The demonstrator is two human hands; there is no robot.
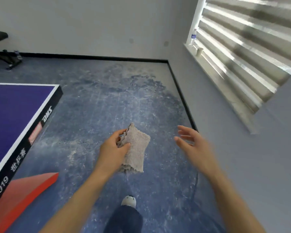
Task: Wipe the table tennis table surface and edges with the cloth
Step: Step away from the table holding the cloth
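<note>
Well off the table [15, 108], cloth [136, 148] hangs pinched in left hand [114, 148]; right hand [191, 142] beside it, fingers spread, w/ nothing held

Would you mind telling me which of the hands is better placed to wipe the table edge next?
Left: the left hand grips the cloth, nearer the table; the right hand is empty.

Two hands [114, 148] [193, 143], one cloth [137, 148], one table [15, 106], one bottle [193, 37], one cup [199, 51], one shoe [128, 200].
</note>
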